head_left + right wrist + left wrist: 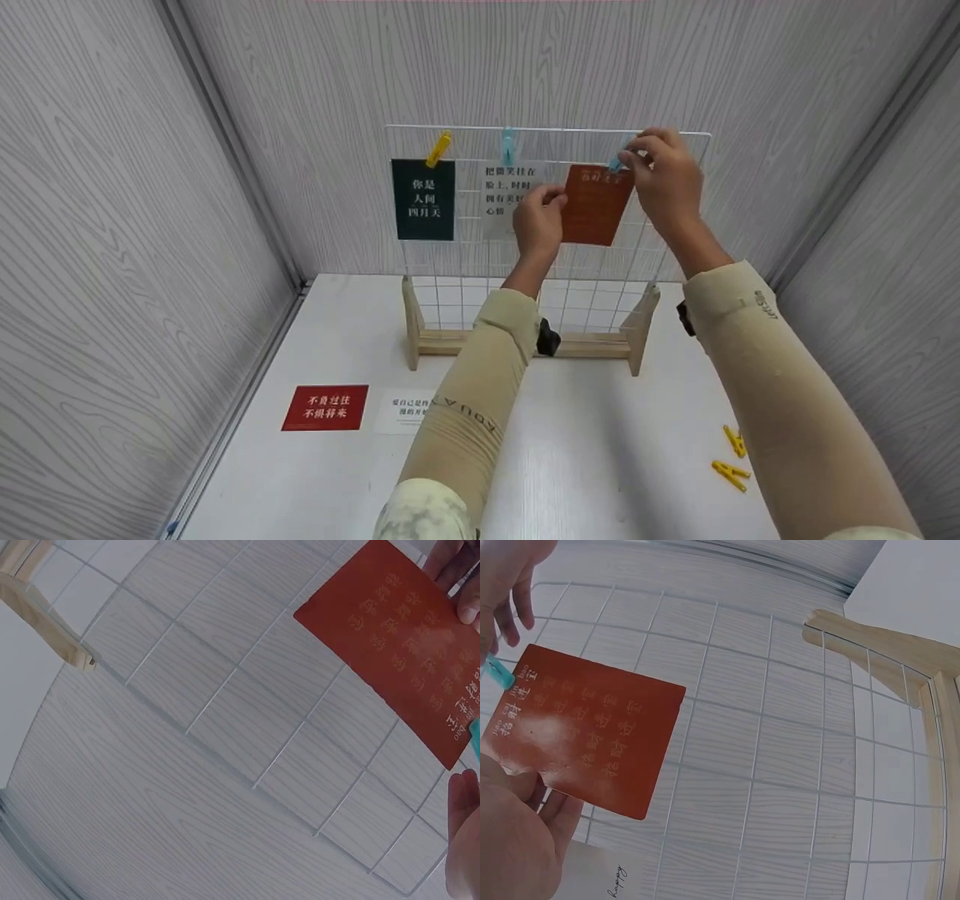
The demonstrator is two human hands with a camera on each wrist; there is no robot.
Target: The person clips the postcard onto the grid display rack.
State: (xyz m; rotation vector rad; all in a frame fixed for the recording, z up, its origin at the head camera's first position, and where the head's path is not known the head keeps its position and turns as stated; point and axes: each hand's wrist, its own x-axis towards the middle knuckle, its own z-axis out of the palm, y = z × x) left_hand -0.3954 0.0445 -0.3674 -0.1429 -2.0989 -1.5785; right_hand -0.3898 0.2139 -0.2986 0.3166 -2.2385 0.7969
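Observation:
An orange-red card (595, 204) with pale writing lies against the white wire grid (469, 259), near its upper right. My left hand (540, 225) pinches the card's left edge between thumb and fingers, seen closely in the left wrist view. At the card's top edge is a light blue clip (616, 161), tilted. My right hand (670, 176) pinches this clip from the right with curled fingers; the card's upper right corner is beside the fingertips. In the right wrist view only the clip's edge (475, 736) shows.
A dark green card (424, 201) hangs under a yellow clip (439, 148), and a white card (499, 191) under a blue clip (508, 146). Wooden feet (641, 330) hold the grid. A red card (325, 408), another white card (397, 420) and yellow clips (730, 474) lie on the table.

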